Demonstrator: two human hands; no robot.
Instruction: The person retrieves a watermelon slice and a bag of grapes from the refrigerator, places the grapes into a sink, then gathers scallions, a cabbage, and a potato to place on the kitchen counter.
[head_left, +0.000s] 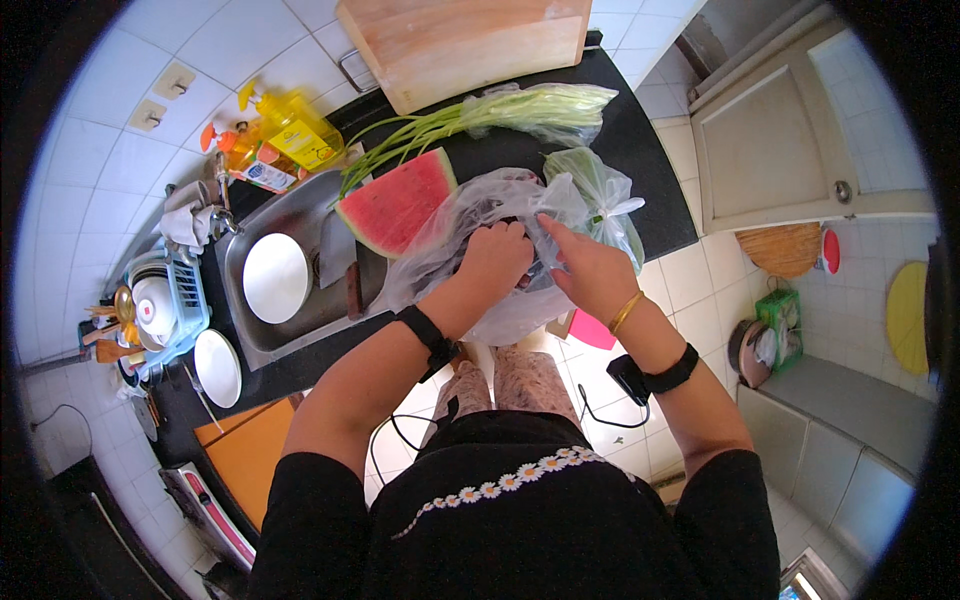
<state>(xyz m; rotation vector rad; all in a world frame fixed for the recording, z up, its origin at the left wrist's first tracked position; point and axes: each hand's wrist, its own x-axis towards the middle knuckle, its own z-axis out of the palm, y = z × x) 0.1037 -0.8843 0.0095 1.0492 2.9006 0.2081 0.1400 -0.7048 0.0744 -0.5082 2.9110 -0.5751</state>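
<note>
A thin clear plastic bag (491, 199) lies spread at the counter's front edge, with dark contents partly showing through it. My left hand (499, 259) is at the bag's opening, its fingers bent down into it; what they touch is hidden. My right hand (596, 274) rests on the bag's right side, index finger stretched out, the other fingers partly hidden. Against the bag's left side leans a cut wedge of watermelon (401, 199). A knotted plastic bag with something green (592, 176) sits to the right. Long green-stemmed vegetables (525, 109) in plastic lie behind.
A steel sink (262, 337) at left holds a white plate (276, 277) and a cleaver (339, 251). Yellow and orange soap bottles (300, 135) stand behind it. A wooden cutting board (472, 45) leans on the wall. Farther left are a blue dish rack (187, 292) and a white dish (217, 367).
</note>
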